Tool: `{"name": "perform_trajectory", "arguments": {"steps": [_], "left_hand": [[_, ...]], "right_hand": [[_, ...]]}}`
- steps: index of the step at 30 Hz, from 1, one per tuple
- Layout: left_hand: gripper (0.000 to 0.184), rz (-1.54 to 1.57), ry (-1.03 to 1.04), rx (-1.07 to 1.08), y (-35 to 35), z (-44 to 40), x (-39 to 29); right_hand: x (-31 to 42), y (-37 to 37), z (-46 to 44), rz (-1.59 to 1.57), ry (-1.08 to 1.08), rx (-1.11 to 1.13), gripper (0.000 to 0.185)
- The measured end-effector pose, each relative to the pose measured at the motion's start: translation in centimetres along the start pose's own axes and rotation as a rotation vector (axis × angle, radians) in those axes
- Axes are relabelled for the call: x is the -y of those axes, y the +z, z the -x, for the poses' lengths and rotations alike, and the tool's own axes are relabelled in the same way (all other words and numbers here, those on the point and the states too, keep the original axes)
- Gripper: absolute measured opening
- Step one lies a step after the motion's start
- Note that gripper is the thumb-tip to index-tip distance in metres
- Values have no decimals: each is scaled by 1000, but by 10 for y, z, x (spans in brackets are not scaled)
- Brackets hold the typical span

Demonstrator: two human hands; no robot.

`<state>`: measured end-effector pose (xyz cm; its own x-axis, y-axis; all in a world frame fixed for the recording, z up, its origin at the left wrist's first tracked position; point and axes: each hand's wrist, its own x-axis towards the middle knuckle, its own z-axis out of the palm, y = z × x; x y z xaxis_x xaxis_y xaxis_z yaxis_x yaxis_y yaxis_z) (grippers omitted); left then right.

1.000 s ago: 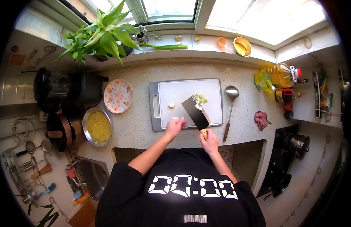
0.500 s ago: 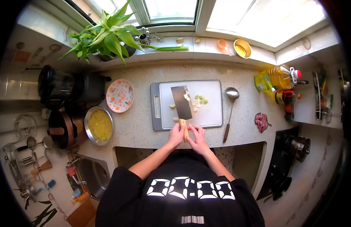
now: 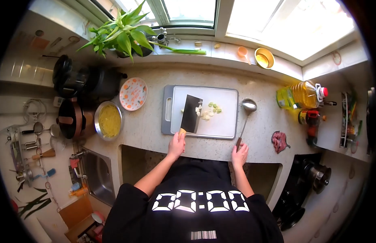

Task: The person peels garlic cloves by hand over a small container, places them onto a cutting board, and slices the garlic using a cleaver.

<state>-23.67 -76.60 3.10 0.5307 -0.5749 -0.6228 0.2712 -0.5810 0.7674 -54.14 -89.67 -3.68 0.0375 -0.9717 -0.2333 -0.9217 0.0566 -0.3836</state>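
Note:
My left hand (image 3: 176,146) is closed round the wooden handle of a cleaver (image 3: 190,114). The broad dark blade lies over the left half of a grey-edged white cutting board (image 3: 224,125). Just right of the blade are pale garlic pieces (image 3: 205,115) and green scallion slices (image 3: 214,107). At the counter's front edge, my right hand (image 3: 239,154) has its fingers round the brown handle of a metal ladle (image 3: 249,105), whose bowl rests right of the board.
A patterned plate (image 3: 133,94) and a bowl of yellow shreds (image 3: 109,120) stand left. Right are a pinkish cloth-like item (image 3: 280,142), an oil bottle (image 3: 303,94) and a dark sauce bottle (image 3: 309,117). A stove (image 3: 295,190) lies lower right, a sink (image 3: 99,174) lower left.
The cleaver has passed from my right hand to my left and shifted left, its blade tilting. My right hand has moved right from the cleaver's handle to the ladle's handle. The view has shifted slightly.

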Motion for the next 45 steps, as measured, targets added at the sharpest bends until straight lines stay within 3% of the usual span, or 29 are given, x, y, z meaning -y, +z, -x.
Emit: {"name": "perform_trajectory", "arguments": {"steps": [4,7,10,11,14,18,22,26,33,45], "left_hand": [[34,-19,19,-14,6,-1,1],[34,-57,32,-17,7,-2,0],[34,-119,68,-31,4,-8,-6],[34,-143,81,-35,2,-9,-7],[35,-158,111,-14,-2,-17,-15],[35,-99,80,32,-5,-28,-23],[35,-108,80,60,-4,-41,-36],[35,-103,77,90,-3,-49,-35],[36,-110,86,69,-5,-50,-37],[37,-192,98,30,-2,-56,-28]], "right_hand": [[-13,10,-11,-7,-116,-35,41],[-12,4,-21,-58,2,102,39],[1,-16,-25,-145,169,42,37],[3,-20,-27,-119,133,-55,33],[9,-39,-34,-293,39,-70,32],[7,-31,-35,-576,-125,97,27],[66,-68,-20,-388,-227,175,30],[81,-65,-20,-401,-289,175,27],[81,-59,-12,-360,-390,88,23],[61,-90,2,-217,-424,129,22]]}}
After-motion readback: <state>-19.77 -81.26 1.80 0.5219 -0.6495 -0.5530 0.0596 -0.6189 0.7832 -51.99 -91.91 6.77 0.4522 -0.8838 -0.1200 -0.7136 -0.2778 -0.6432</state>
